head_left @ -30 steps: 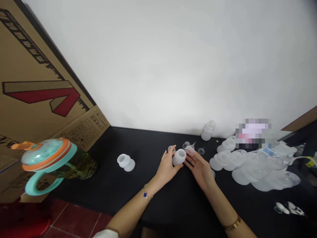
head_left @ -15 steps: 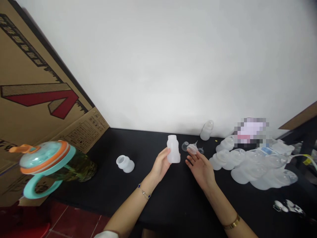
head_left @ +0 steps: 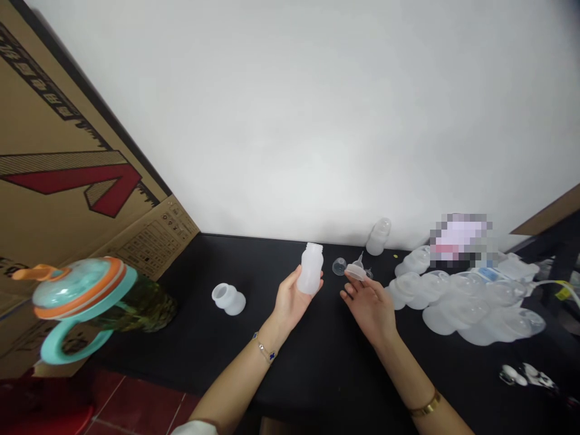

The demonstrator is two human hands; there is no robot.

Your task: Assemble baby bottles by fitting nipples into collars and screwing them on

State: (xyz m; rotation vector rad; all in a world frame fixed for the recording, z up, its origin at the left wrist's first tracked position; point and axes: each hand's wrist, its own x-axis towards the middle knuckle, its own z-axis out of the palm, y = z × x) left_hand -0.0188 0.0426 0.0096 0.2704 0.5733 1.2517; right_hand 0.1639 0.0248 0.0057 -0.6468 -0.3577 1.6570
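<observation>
My left hand (head_left: pixel 290 296) is closed round a small white translucent baby bottle (head_left: pixel 310 269), which is without a top and leans slightly right. Between the fingertips of my right hand (head_left: pixel 371 305) is a clear bottle nipple with a white collar (head_left: pixel 356 270), its tip pointing up. Just left of that nipple, a clear dome cap (head_left: pixel 339 266) lies on the black table. Another small clear piece (head_left: pixel 368 273) shows partly behind my right fingers. A second bottle without a top (head_left: pixel 229 299) lies tilted to the left of my left hand.
One capped bottle (head_left: pixel 378 236) stands by the wall. Several assembled bottles (head_left: pixel 457 302) lie piled on the right, near a blurred-out pink object (head_left: pixel 460 235). A large jug with a teal handle (head_left: pixel 109 296) and a cardboard box (head_left: pixel 67 145) stand at left. A black-and-white trinket (head_left: pixel 528 376) lies front right.
My left hand has shifted slightly left with the bottle, which now tilts more. My right hand has turned the nipple a little, so its tip shows more upright.
</observation>
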